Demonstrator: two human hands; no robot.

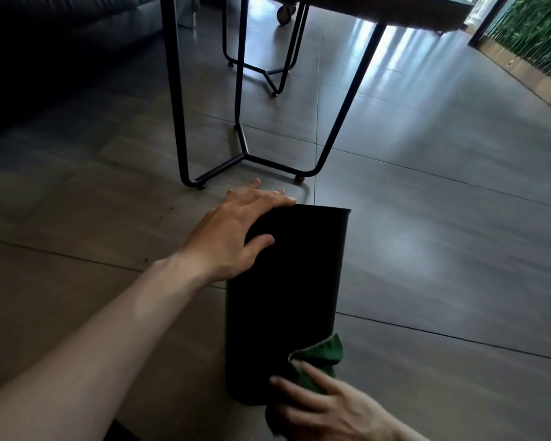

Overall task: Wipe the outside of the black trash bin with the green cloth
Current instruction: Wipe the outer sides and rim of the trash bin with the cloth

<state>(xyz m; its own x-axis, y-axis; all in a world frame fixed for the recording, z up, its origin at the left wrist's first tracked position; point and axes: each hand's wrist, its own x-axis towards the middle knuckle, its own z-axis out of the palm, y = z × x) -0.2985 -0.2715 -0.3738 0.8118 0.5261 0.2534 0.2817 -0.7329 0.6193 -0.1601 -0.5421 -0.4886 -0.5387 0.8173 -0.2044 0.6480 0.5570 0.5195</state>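
A black trash bin (283,281), laid on the tiled floor (442,218), is steadied by the left hand (233,237), fingers spread; beneath the flat-fingered right hand (328,409), a green cloth (322,358) is pressed to its side.

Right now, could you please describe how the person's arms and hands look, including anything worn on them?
Both arms are bare as far as the picture shows: no sleeve on either forearm. The left hand has no glove, ring, watch or bracelet in view. The right hand is also ungloved, with no ring visible; its wrist is partly cut off by the picture's edge. I see no markings on either arm.
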